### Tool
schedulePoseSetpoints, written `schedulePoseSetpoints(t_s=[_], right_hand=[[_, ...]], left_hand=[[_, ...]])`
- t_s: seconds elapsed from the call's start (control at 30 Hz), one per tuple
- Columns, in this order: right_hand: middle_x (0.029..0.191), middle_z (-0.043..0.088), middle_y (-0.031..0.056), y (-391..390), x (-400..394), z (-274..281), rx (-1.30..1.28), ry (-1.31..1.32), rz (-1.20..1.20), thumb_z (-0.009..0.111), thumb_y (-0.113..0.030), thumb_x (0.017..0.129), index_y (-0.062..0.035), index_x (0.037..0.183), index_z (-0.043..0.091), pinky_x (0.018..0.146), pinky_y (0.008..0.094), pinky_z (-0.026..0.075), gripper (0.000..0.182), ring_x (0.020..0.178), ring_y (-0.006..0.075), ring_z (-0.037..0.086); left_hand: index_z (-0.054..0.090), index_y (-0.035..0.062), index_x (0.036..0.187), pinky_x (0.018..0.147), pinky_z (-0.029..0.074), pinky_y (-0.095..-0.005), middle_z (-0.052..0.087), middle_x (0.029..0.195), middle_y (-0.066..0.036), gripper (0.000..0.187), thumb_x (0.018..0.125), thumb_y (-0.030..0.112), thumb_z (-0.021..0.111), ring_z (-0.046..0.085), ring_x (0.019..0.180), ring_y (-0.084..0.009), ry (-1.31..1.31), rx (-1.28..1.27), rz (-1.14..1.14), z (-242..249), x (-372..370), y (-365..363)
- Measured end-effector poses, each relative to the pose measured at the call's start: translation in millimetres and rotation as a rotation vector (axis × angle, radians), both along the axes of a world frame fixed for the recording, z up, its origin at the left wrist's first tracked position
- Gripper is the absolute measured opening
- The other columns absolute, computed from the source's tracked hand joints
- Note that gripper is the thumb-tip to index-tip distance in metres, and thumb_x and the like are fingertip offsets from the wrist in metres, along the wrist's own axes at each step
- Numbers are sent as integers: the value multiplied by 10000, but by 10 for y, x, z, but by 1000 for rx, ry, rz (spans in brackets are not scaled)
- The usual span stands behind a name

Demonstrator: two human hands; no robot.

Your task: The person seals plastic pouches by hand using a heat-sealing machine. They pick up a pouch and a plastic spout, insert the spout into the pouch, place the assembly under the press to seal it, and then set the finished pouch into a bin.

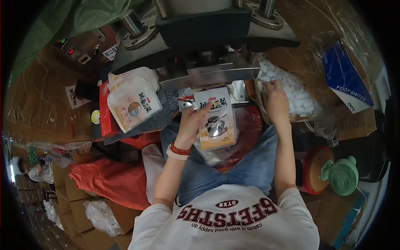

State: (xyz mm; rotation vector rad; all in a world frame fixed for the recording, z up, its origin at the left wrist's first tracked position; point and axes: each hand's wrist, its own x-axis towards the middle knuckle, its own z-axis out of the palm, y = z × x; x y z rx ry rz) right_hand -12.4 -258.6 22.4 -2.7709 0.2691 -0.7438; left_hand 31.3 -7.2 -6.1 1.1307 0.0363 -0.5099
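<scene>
My left hand [193, 125] grips the left side of a printed soybean milk pouch [216, 125], its thumb across the front. The pouch hangs upright above my lap, its top edge just below the metal bar of a press [208, 75]. At the basket [306, 118] on the right, my right hand [275, 100] has its fingers curled together over the near-left edge of the small white pieces [291, 93]. Whatever those fingertips pinch is too small to make out. On a grey cloth [168, 104] to the left lies a stack of similar pouches [135, 102].
A control box [79, 50] with red and green digits stands at the back left. Beside the basket is a blue foot switch box [346, 77]. A green fan [343, 177] sits lower right. Cardboard boxes [83, 212] fill the lower left, where another person [41, 171] is visible.
</scene>
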Motion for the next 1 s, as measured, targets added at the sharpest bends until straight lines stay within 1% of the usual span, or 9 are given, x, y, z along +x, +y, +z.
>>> schedulePoseSetpoints(t_s=[0.03,0.17,0.23,0.33,0.47,0.53,0.57,0.73,1.0], right_hand=[[1066,584,149,-32,63,-61,59,106,15,600,-64,849,-21,1084,604,767,423,478,239,881,385,590],[1081,575,156,-95,26,-125,72,91,63,604,-41,833,-22,1084,606,747,423,484,252,887,375,601],[1075,575,160,-97,25,-132,159,5,121,612,-35,827,-17,1080,605,744,423,483,254,872,377,602],[1066,575,153,-58,37,-141,251,-4,81,616,-34,829,-15,1072,605,773,421,474,244,912,374,586],[1054,578,142,-58,36,-179,139,-111,97,622,-46,837,-19,1056,607,816,411,456,221,963,356,563],[1026,589,136,-37,41,-170,129,-245,80,623,-53,847,-19,1021,613,837,398,439,177,985,331,544],[1026,589,136,-32,39,-174,130,-246,78,623,-53,847,-19,1021,613,837,398,439,177,985,331,544],[932,619,136,-56,42,-231,173,-358,85,622,-66,859,-9,949,624,803,382,436,106,905,319,555],[891,625,133,-68,31,-271,193,-424,88,619,-75,864,-3,906,626,770,386,439,84,861,317,559]], left_hand=[[658,-39,1022,725,503,-260,685,965,-77,255,895,182,671,642,811,-111,-10,-5,-7,18,38,3],[654,-31,971,707,503,-246,685,931,-73,250,886,202,684,648,790,-116,51,-87,2,27,24,-14],[651,-24,964,693,506,-239,684,921,-69,238,887,200,681,650,783,-115,77,-116,-5,-1,49,30],[645,-13,962,668,514,-229,683,914,-65,223,892,197,672,652,766,-110,85,-121,-10,-69,97,187],[645,-11,968,650,526,-231,686,920,-65,214,901,192,654,655,750,-101,137,-121,-6,125,23,100],[646,-13,974,664,527,-233,687,924,-67,214,903,189,650,658,767,-104,123,-105,-37,44,54,128],[647,-14,981,678,528,-235,688,928,-69,214,904,185,645,660,783,-107,114,-87,-71,16,67,139],[648,-19,992,714,526,-242,689,935,-70,219,904,181,643,659,815,-111,120,-111,-95,39,64,136],[631,-45,1028,748,530,-262,683,985,-91,242,901,161,641,660,845,-135,114,-175,-90,0,12,216]])
